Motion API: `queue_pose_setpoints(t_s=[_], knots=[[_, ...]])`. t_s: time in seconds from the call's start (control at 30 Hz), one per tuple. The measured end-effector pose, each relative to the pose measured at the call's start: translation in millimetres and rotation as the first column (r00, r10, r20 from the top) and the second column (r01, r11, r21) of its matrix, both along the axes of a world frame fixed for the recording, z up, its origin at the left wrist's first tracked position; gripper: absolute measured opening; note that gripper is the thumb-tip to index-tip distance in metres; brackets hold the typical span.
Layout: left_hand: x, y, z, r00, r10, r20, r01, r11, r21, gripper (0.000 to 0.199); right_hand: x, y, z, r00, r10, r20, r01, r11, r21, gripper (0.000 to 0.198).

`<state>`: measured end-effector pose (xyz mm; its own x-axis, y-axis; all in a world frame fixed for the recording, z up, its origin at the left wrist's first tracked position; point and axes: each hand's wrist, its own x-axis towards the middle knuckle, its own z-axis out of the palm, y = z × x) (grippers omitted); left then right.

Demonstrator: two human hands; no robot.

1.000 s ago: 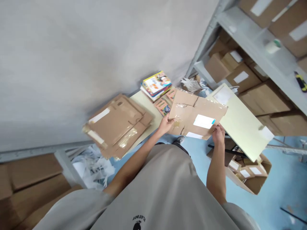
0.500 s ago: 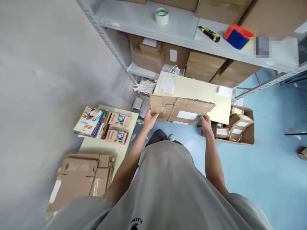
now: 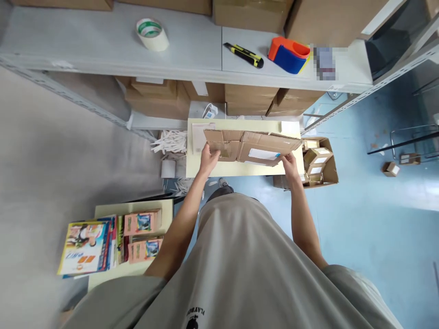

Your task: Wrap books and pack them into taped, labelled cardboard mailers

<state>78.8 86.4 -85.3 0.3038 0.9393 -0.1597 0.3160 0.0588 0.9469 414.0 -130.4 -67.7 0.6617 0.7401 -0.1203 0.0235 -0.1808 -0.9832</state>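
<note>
A flattened cardboard box (image 3: 228, 142) with white labels is held up over a small cream table (image 3: 240, 171). At its left end my left hand (image 3: 208, 160) is closed, thumb on the near face. My right hand (image 3: 290, 165) grips the lower right corner, close to a label with a blue patch. The fingers behind the cardboard are hidden. A sheet of paper (image 3: 198, 136) lies on the table beyond the left end, and a white item (image 3: 290, 127) lies at the far right.
Ahead, a grey shelf (image 3: 192, 57) carries a tape roll (image 3: 157, 41), a utility knife (image 3: 244, 55) and an orange-and-blue holder (image 3: 289, 54). An open carton of small boxes (image 3: 331, 171) stands right of the table. Magazines and booklets (image 3: 84, 246) lie on another table at lower left.
My view has turned toward the shelf and the cream table. The cardboard, still in both hands, now appears over the table, tilted flatter than before. The magazines have shifted lower in view.
</note>
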Motion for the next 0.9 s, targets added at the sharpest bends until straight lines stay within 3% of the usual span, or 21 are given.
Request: queue_pose_setpoints(t_s=[0.17,0.27,0.43,0.6,0.67,0.77,0.9], knots=[[32,42,-12.8,0.998,-0.054,-0.043,0.051,0.996,-0.075,0.024,15,8,-5,0.998,-0.053,-0.042,0.05,0.997,-0.05,0.032],[43,57,-18.5,0.996,-0.084,-0.04,0.079,0.99,-0.113,0.018,12,10,-7,0.995,-0.087,-0.049,0.082,0.992,-0.099,0.034],[46,66,-14.0,0.995,-0.098,-0.017,0.096,0.992,-0.083,0.039,2,24,4,0.994,-0.081,-0.068,0.073,0.99,-0.119,0.053],[49,61,-8.2,0.966,-0.245,0.077,0.253,0.96,-0.117,0.06,9,38,24,0.983,0.101,-0.155,-0.122,0.983,-0.137,0.044],[55,54,-9.8,0.975,-0.2,0.094,0.211,0.969,-0.131,0.064,17,42,31,0.967,0.174,-0.188,-0.202,0.969,-0.141,0.047],[63,41,-14.7,0.994,-0.024,0.108,0.041,0.987,-0.158,0.07,35,46,38,0.912,0.283,-0.296,-0.328,0.938,-0.115,0.063],[57,26,-15.4,0.961,0.167,0.22,-0.101,0.954,-0.281,0.085,62,50,35,0.832,0.399,-0.385,-0.454,0.889,-0.06,0.094]])
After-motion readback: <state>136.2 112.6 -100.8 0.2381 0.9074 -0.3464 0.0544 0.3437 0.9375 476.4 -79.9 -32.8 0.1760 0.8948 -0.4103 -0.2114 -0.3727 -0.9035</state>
